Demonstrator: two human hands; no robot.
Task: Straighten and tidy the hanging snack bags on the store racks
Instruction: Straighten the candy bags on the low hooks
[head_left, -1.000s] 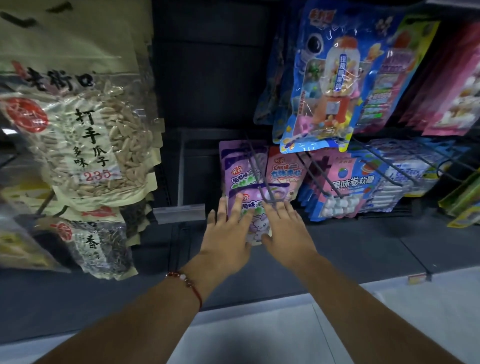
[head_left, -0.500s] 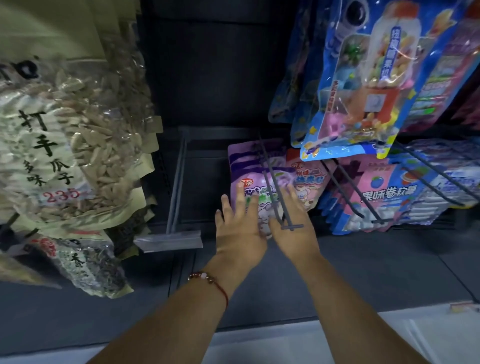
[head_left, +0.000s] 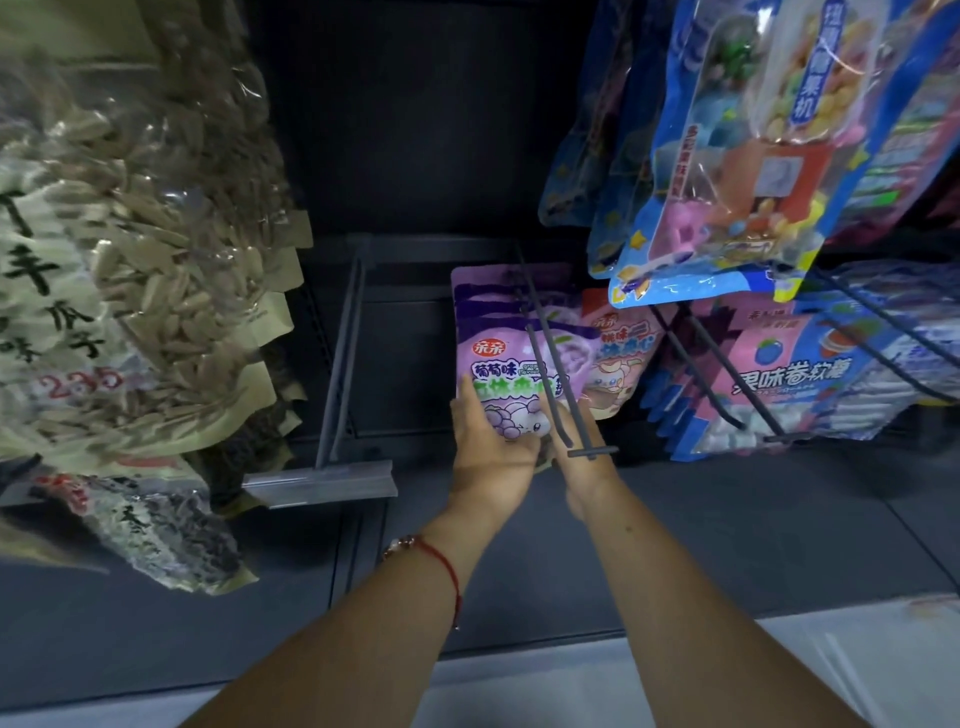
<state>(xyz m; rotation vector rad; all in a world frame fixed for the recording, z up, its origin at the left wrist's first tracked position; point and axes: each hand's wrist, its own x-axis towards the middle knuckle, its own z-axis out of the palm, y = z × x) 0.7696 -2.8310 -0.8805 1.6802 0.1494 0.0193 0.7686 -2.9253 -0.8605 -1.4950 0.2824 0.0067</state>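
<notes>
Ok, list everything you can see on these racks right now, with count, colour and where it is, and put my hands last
purple grape bags: several, purple, stacked on the centre hook
peach bag: one visible, orange-pink, just right of the purple ones
blue candy bags: several, blue, upper right hook
pink-blue sweets bags: several, lower right
seed bags: several, clear and beige, left
price-tag rail: one, grey, bottom centre-left
left hand: holds the front purple bag's bottom
right hand: beside that bag, grip hidden

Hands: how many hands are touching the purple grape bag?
2. The left hand cups the purple grape bag from below-left; the right hand meets its lower right, behind the hook.
</notes>
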